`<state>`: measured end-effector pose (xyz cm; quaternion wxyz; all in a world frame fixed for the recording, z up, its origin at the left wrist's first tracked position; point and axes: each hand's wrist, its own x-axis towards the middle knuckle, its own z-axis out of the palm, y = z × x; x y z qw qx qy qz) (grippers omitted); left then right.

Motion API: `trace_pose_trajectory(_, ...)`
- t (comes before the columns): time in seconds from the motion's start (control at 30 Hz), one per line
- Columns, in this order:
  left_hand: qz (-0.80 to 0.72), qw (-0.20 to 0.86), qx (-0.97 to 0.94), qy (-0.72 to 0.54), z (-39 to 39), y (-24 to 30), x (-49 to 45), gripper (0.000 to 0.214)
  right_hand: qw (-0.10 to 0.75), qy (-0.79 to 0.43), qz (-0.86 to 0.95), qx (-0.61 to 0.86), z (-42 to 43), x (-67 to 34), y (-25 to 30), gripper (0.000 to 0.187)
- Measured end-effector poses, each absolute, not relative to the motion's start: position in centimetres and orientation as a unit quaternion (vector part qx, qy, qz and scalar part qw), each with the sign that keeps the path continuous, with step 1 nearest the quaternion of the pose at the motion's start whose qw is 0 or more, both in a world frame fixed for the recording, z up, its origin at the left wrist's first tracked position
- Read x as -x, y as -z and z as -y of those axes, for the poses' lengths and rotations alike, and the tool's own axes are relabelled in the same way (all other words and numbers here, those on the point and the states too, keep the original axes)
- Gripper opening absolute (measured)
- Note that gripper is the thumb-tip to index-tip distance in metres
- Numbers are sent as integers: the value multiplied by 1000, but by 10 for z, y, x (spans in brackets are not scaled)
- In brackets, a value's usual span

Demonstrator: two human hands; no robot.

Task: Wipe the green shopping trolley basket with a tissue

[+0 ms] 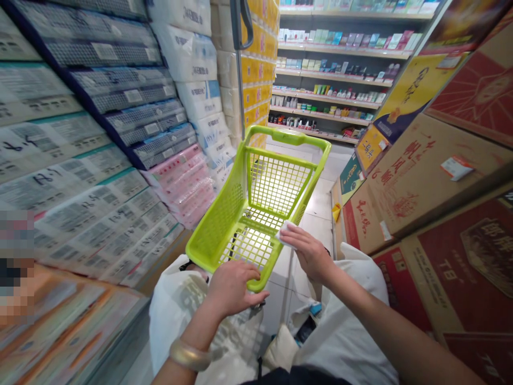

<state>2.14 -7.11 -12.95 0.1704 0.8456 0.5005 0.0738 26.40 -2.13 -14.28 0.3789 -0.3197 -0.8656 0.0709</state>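
Observation:
A lime-green plastic shopping cart point(216, 224) stands in front of me, with mesh walls and floor. My left hand point(236, 289) is at its near rim, fingers hooked over the edge and thumb on the outer side. A gold-coloured bangle point(189, 355) is on that wrist. On the cart's right rim, my right hand point(306, 248) presses a folded white cloth point(284, 232), which may be a tissue. Its fingers are closed together over the cloth. The floor tiles show through the mesh.
Wrapped paper packs point(88, 192) are stacked along the left side. Cardboard cartons point(425, 182) rise close on the right. Beyond the cart are shelves point(340, 51) with small boxes and bottles. A grey handle on a pole point(240, 80) stands behind the cart.

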Motion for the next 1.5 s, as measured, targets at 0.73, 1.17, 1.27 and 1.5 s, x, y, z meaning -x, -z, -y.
trace_pose_trajectory(0.73,-564,220,-791,-86,51,126,-81,32,367,-28,870,329,20,-267,142,42)
trace_pose_trajectory(1.17,-478,313,-808,-142,63,134,-34,43,370,-23,864,341,32,-256,144,46)
trace_pose_trajectory(1.27,-479,310,-809,-143,67,132,-23,39,349,-38,891,289,42,-246,146,47)
trace_pose_trajectory(1.5,-534,219,-807,-124,72,118,-25,44,401,7,831,385,39,-257,143,49)
